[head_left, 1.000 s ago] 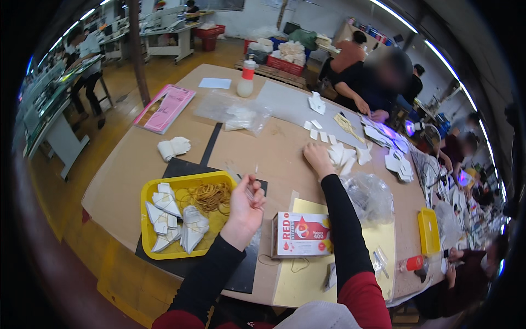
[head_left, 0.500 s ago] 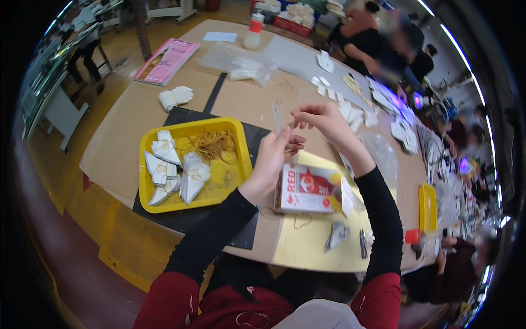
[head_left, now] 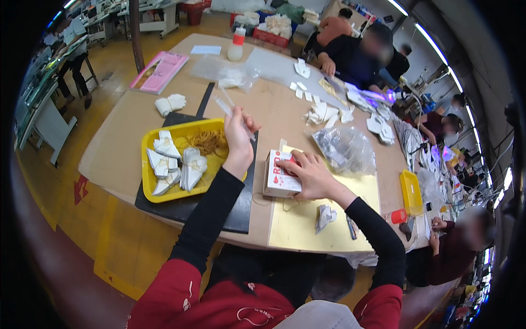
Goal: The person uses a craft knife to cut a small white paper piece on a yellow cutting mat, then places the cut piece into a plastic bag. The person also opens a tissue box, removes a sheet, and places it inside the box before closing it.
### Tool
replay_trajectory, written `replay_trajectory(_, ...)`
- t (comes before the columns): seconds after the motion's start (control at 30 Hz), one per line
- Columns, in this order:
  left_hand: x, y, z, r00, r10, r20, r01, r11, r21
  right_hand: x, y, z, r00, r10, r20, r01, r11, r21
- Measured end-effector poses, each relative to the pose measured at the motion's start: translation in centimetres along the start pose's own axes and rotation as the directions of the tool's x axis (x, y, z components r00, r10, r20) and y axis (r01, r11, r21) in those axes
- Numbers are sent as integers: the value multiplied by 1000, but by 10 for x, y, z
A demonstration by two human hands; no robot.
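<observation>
My left hand (head_left: pixel 239 134) is raised over the right edge of a yellow tray (head_left: pixel 157 198), its fingers closed round slender clear plastic sticks (head_left: pixel 224 105) that jut out past the fingers. What kind of sticks they are I cannot make out. My right hand (head_left: pixel 315 176) grips a small red and white carton (head_left: pixel 272 174) from above, covering much of it. Inside the tray lie folded bundles of white cut pieces (head_left: pixel 193 169) and a tangle of brown rubber bands (head_left: pixel 206 141). Another small white bundle (head_left: pixel 325 217) rests on the yellow sheet (head_left: pixel 296 230) near my right forearm.
Farther back are a pink book (head_left: pixel 160 71), a bottle with a red top (head_left: pixel 236 45) and a clear plastic bag (head_left: pixel 345 151). White cut pieces (head_left: pixel 322 113) are scattered beyond. Another yellow tray (head_left: pixel 411 192) stands at the right edge. A co-worker (head_left: pixel 356 55) sits across the table.
My hands have parted. The left has moved left toward the tray with the clear sticks; the right has come down onto the carton. The view has shifted a little.
</observation>
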State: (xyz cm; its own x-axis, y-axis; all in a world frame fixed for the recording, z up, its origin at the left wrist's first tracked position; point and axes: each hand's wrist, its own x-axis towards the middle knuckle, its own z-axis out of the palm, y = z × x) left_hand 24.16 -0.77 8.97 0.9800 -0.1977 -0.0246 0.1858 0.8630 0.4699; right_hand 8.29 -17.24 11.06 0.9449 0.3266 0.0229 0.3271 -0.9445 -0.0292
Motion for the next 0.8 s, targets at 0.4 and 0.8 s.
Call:
replay_trajectory(0.4, -141, 77, -86, 831, 540, 135, -549, 753, 363, 119, 84, -4, 942, 265, -205, -266, 964, 19)
replay_trajectory(0.8, -161, 49, -159, 666, 344, 662, -601, -279, 749, 25, 80, 17, 926, 9, -378, 36, 993, 111)
